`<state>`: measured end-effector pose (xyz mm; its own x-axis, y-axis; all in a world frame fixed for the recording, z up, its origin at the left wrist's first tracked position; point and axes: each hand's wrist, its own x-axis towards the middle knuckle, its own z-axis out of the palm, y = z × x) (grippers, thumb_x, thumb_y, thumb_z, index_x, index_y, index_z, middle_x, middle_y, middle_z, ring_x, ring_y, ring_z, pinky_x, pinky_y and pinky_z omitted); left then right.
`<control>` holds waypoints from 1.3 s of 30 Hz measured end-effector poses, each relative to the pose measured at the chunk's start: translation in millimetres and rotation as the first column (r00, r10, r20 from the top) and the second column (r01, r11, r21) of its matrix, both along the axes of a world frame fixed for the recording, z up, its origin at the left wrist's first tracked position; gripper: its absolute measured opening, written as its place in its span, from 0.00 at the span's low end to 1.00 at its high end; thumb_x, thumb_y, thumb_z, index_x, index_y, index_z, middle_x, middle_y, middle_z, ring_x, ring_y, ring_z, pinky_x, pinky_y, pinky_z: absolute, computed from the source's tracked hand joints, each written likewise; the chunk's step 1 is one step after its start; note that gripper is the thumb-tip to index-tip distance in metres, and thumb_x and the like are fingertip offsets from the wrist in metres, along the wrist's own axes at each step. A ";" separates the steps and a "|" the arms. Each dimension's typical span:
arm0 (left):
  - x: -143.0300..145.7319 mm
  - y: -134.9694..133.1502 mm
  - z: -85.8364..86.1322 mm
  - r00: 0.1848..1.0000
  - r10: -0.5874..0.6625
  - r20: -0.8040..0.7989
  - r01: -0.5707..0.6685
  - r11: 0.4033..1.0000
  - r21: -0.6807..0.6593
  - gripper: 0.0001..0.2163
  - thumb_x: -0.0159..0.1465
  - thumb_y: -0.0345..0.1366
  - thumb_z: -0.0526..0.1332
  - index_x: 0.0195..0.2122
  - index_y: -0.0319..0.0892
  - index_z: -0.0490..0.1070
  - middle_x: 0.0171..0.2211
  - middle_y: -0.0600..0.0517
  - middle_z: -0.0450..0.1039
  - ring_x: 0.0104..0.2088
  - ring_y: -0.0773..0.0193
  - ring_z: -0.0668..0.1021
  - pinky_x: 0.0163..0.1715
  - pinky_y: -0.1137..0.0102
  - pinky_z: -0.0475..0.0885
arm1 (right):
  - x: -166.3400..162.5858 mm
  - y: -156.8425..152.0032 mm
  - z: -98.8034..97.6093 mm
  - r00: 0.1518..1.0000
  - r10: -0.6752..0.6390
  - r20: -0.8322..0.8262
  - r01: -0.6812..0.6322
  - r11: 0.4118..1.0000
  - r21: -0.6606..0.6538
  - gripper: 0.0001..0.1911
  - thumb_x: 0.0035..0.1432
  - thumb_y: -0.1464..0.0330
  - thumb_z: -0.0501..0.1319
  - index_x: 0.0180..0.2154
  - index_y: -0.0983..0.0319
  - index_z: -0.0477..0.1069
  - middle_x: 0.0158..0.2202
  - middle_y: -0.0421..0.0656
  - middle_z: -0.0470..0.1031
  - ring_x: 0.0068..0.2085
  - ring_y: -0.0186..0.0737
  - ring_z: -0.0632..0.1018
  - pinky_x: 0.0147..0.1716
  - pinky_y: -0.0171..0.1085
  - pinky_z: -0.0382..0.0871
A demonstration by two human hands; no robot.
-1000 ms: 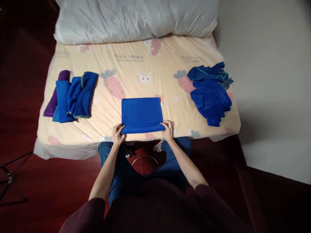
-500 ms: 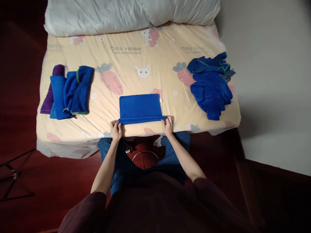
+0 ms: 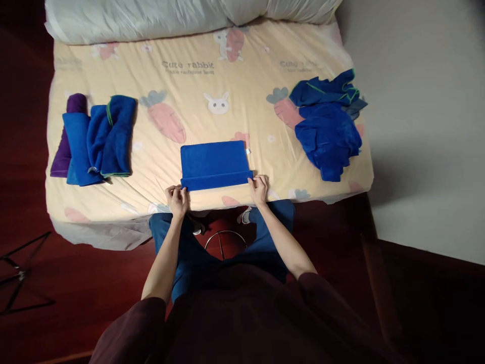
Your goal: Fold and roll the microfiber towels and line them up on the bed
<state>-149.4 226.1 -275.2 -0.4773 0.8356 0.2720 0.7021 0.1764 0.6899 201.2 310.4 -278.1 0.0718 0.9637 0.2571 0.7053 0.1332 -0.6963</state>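
Note:
A blue towel (image 3: 214,157) lies flat in front of me, its near edge turned over into a narrow folded strip. My left hand (image 3: 177,200) pinches the strip's left end, thumb and fingers closed at the corner. At the opposite end, my right hand (image 3: 258,189) has its fingertips closed on the right corner of the strip. A small white tag sticks out from the towel's right side. Both hands rest close to the front edge of the bed (image 3: 212,202).
Rolled or folded blue towels (image 3: 119,136) and a purple one (image 3: 60,161) lie at the left. Crumpled blue cloths (image 3: 328,136) form a heap at the right. A grey quilt (image 3: 151,20) spans the back. Black stand legs (image 3: 22,275) are on the floor at left.
The turned-over strip at the towel's near edge now looks wider and flatter. Both hands still hold its ends. The whole view has shifted slightly, with the bed appearing further up and left.

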 end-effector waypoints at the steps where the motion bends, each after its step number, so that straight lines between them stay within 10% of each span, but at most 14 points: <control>1: 0.4 0.5 0.4 1.000 0.005 0.007 -0.005 1.000 -0.001 0.16 0.70 0.49 0.57 0.37 0.40 0.73 0.47 0.42 0.66 0.44 0.58 0.76 0.48 0.61 0.75 | -0.3 0.6 1.0 1.000 -0.002 0.014 0.002 1.000 0.010 0.19 0.69 0.52 0.57 0.34 0.58 0.74 0.40 0.50 0.75 0.47 0.51 0.74 0.53 0.50 0.70; 28: 0.9 -3.8 -5.5 0.998 0.017 -0.066 -0.020 0.999 -0.032 0.11 0.69 0.42 0.56 0.32 0.44 0.68 0.43 0.43 0.64 0.47 0.53 0.73 0.51 0.57 0.73 | -2.4 -5.7 -4.4 0.994 -0.035 0.100 0.035 0.999 0.007 0.15 0.69 0.58 0.58 0.30 0.56 0.69 0.35 0.48 0.74 0.46 0.51 0.75 0.54 0.51 0.70; 34: 0.1 -10.7 -4.6 1.000 0.002 -0.022 -0.002 1.000 0.002 0.12 0.68 0.44 0.57 0.46 0.41 0.67 0.53 0.38 0.64 0.57 0.50 0.71 0.58 0.53 0.69 | -4.8 -10.8 -1.0 0.995 -0.094 0.016 0.093 0.994 0.055 0.16 0.71 0.56 0.52 0.45 0.60 0.70 0.40 0.51 0.76 0.43 0.47 0.79 0.45 0.44 0.76; 39: -3.8 -17.5 -3.1 0.972 -0.218 -0.081 0.215 0.975 -0.048 0.21 0.66 0.45 0.61 0.58 0.43 0.65 0.64 0.35 0.61 0.66 0.44 0.65 0.65 0.46 0.61 | -1.7 -18.8 2.3 0.997 0.051 0.053 -0.055 0.996 0.071 0.22 0.70 0.59 0.52 0.58 0.61 0.68 0.60 0.57 0.71 0.62 0.56 0.72 0.61 0.55 0.68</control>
